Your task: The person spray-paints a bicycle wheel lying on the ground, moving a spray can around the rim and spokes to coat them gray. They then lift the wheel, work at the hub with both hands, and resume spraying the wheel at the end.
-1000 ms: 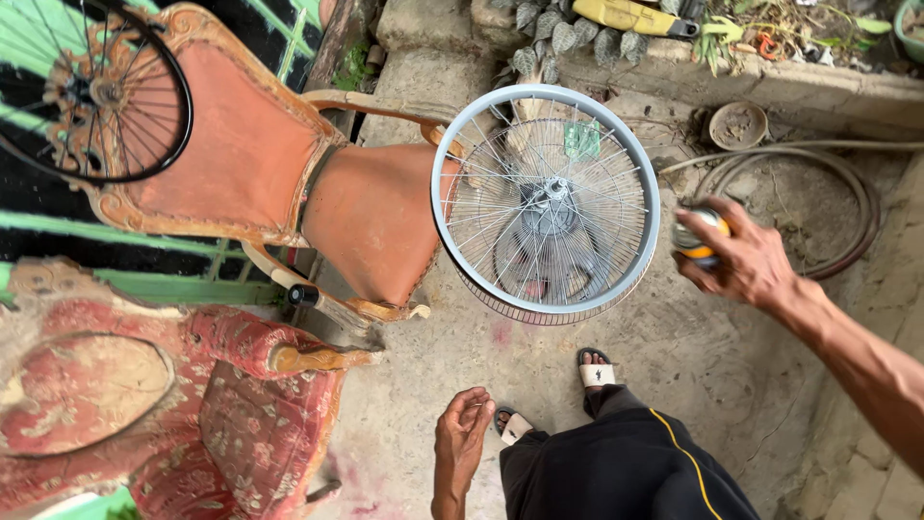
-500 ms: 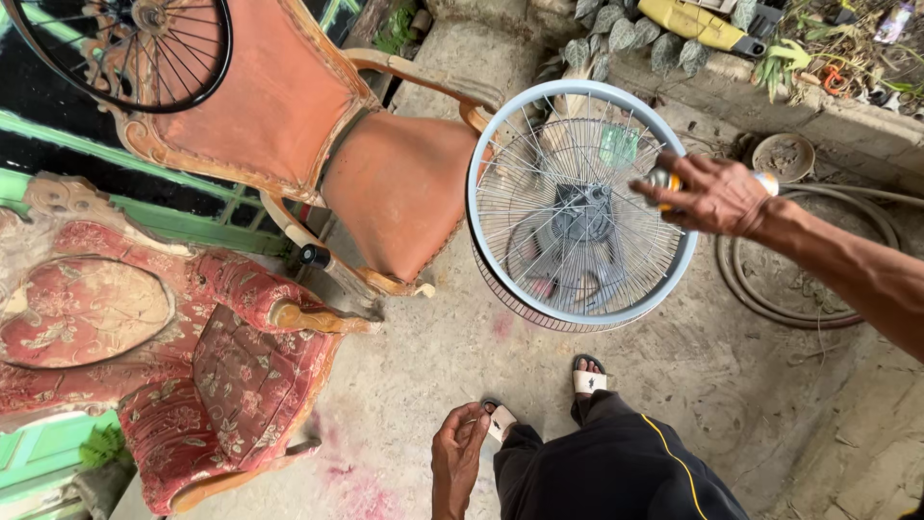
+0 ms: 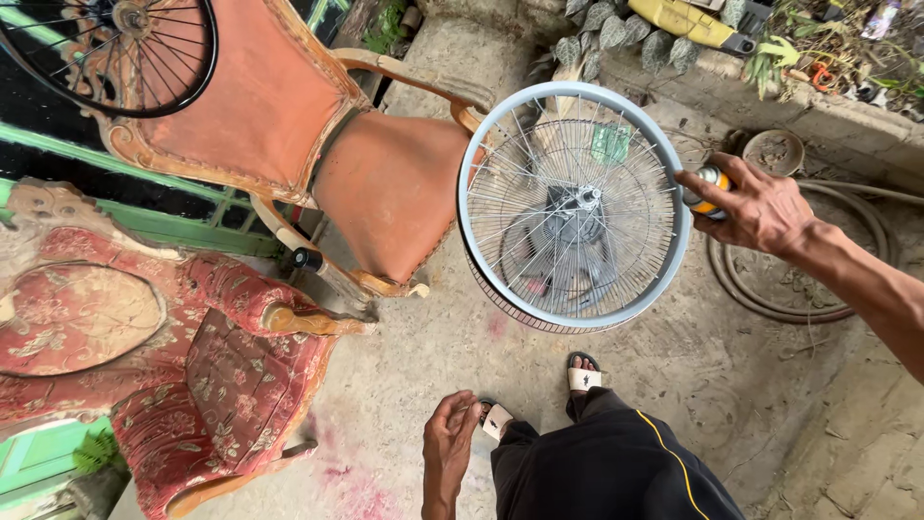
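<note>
Single head-worn view, aimed steeply down from standing height onto the concrete floor (image 3: 404, 385). Own legs and sandalled feet at the lower edge, fan grille (image 3: 575, 207) near centre, two armchairs at left. No second view, no overlap.

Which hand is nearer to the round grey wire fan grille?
Right. The right hand, holding a small spray can, is beside the round grey wire fan grille; the left hand hangs lower, near the knee.

small orange spray can (image 3: 710, 190), upright
</note>
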